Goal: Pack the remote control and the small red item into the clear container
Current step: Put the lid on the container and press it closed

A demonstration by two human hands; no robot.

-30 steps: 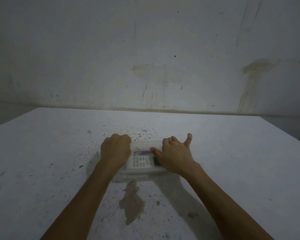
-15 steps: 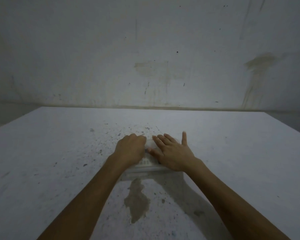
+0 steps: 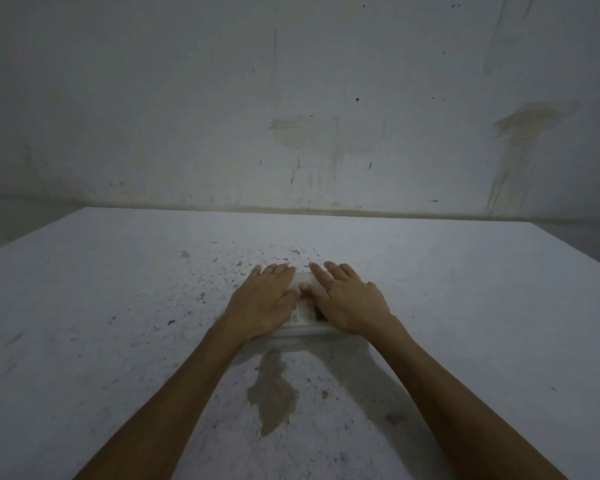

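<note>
Pressing flat on the clear container [image 3: 302, 330], both palms down.

Lying under the two hands on the white table [image 3: 465, 306], with the remote control [image 3: 303, 311] showing through the lid in the gap between the thumbs. Spreading the left hand [image 3: 262, 303] open, fingers [image 3: 274, 271] straight and close together, resting over the left half, gripping nothing. Laying the right hand [image 3: 352, 306] just as flat over the right half, fingers [image 3: 333, 273] extended and slightly fanned. Nearly touching at the thumb tips. Sitting nearer than the wrists, a brown stain [image 3: 272, 393]. Red item hidden, cannot tell where.
</note>
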